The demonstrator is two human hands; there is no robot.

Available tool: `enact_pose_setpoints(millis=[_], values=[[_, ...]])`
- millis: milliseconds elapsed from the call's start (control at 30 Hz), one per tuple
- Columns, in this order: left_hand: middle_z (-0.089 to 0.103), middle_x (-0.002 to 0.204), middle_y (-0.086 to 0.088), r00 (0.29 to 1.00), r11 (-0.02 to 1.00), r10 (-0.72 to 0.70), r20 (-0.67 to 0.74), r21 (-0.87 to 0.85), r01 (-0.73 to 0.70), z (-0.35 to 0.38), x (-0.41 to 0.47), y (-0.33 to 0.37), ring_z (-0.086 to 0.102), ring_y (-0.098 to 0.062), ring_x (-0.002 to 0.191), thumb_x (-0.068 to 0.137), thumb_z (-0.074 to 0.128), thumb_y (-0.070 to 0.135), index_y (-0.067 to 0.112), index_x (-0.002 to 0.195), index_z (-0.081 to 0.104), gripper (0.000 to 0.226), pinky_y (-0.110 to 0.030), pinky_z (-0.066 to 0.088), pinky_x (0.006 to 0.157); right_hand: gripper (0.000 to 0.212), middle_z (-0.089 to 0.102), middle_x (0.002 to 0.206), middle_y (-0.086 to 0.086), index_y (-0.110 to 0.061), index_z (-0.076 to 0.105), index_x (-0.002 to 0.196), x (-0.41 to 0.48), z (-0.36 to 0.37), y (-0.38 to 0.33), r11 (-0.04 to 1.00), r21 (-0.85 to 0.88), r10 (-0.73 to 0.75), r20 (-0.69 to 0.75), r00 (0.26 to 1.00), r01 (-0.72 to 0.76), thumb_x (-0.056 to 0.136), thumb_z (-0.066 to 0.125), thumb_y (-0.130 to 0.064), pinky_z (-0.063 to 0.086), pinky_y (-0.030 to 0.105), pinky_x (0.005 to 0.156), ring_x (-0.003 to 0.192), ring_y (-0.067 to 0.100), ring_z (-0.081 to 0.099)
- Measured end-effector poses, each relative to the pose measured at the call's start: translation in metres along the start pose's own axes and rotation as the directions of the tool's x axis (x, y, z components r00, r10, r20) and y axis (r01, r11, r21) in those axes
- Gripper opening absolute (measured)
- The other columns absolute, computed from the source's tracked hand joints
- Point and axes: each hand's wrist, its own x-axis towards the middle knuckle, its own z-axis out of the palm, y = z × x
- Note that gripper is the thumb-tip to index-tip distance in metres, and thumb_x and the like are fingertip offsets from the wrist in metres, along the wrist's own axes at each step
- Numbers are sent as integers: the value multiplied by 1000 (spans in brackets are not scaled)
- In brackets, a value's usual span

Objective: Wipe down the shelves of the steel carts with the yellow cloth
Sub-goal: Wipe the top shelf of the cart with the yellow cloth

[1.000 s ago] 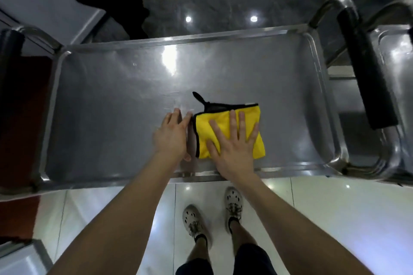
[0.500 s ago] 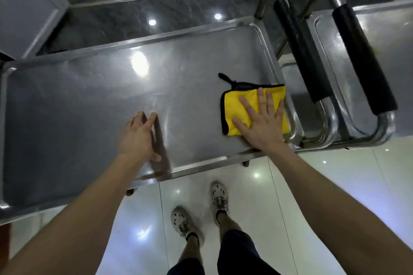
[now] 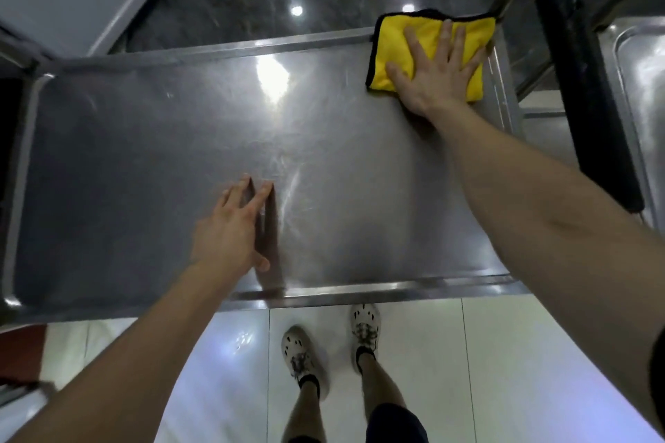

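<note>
Left hand (image 3: 234,227) resting flat on top shelf (image 3: 126,155) near front edge, left of centre. Fingers straight, holding nothing; probably steadying cart.
Faint streaks showing mid-shelf.
Yellow cloth (image 3: 392,47) lying folded in far right corner, overlapping far rim.
Right hand (image 3: 437,72) pressing it down, fingers spread wide.
Judging: top-shelf wipe under way, now reaching corner; left half's state unclear.
Second cart (image 3: 640,65) standing just beside right edge, seemingly left to do. Lower shelves hidden.

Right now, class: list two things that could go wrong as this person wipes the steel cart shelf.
1. The folded yellow cloth, under the flat right hand, overlaps the far rim of the shiny steel shelf; pushing farther may send it overboard.
2. The left hand rests on that shelf, probably leaving smears.
</note>
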Motion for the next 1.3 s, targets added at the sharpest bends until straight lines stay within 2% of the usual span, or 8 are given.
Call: enact_pose_setpoints(millis=[333,467,600,733,800,867,1067,1300], values=[[2,181,4,999,998,49,12,36,-49,-8,-6,-3,13,-29,165,58,102,58,47,171,4,150,-62,48,111,72,-8,180,11,-50,15,168,-208,36,90,991,-59,-122,-73,990,118,103,30,-78,5,76,125,166,35,-10],[6,180,3,998,997,64,-14,37,-64,-8,-8,-5,17,-30,163,55,103,59,46,171,8,151,-61,47,111,74,-11,180,9,-49,12,169,-293,51,99,995,-85,-69,-92,993,62,104,29,-78,8,77,124,166,34,-12],[16,177,0,996,997,78,-36,-4,-78,-2,-5,-6,23,-31,161,49,107,52,42,170,17,151,-63,45,111,74,-2,180,15,-45,23,169,-347,78,25,999,-38,-3,-161,987,-4,103,33,-77,6,78,123,166,40,-5],[25,174,3,984,989,133,-121,-54,-140,4,-9,-20,32,-27,158,69,95,39,40,168,27,120,-59,47,109,69,6,179,19,-43,38,164,-369,109,-106,957,16,-285,-139,948,290,103,45,-72,8,81,120,165,45,0],[27,174,1,975,967,192,-116,-149,-208,10,-13,-45,36,-29,157,77,84,27,38,168,30,106,-56,48,114,69,7,179,19,-43,40,164,-372,115,-142,959,9,-279,-123,952,282,101,47,-71,7,81,120,165,44,-1],[28,174,-4,974,950,217,-71,-214,-227,12,-18,-85,36,-32,157,69,95,28,35,168,32,117,-55,45,119,70,4,179,17,-46,36,165,-374,113,-152,971,-17,-240,-88,967,239,101,43,-74,5,79,122,165,42,-4],[18,178,-5,999,997,41,-3,-64,-41,18,-41,-203,21,-35,162,58,101,62,39,170,24,137,-61,28,128,77,-13,180,9,-56,15,166,-352,98,-155,987,-51,-148,58,987,151,98,35,-84,-3,78,122,164,35,-19],[12,178,-4,993,992,115,-26,-53,-116,17,-39,-213,16,-35,164,65,94,70,39,170,15,135,-58,35,126,82,-16,179,8,-58,11,165,-181,70,-222,999,36,-10,111,994,6,92,32,-90,-11,79,120,164,37,-18]])
